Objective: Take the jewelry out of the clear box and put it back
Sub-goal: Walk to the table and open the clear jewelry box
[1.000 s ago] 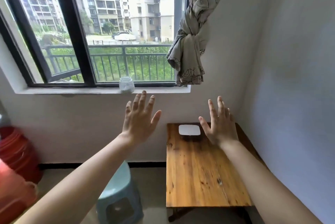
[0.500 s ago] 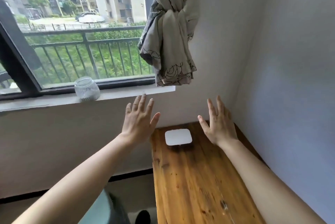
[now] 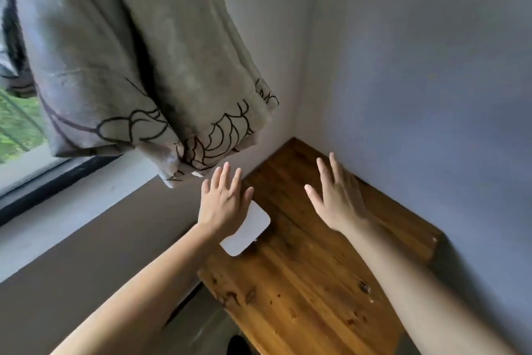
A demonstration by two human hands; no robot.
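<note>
A small box with a flat white lid (image 3: 250,230) sits on the wooden table (image 3: 311,282), near its left edge. Its contents are hidden and no jewelry shows. My left hand (image 3: 223,205) hovers over the box's far left corner, fingers spread, holding nothing, and covers part of the lid. My right hand (image 3: 338,199) is raised over the table to the right of the box, also spread and empty, apart from the box.
A knotted grey curtain (image 3: 138,67) with black line patterns hangs close above my left hand. The table stands in a corner, with walls (image 3: 417,81) behind and to its right. A window sill (image 3: 43,190) runs at the left.
The camera has moved closer and tilted, so the curtain fills the upper left. My left hand has shifted right, from beside the table to over the box. My right hand stays raised.
</note>
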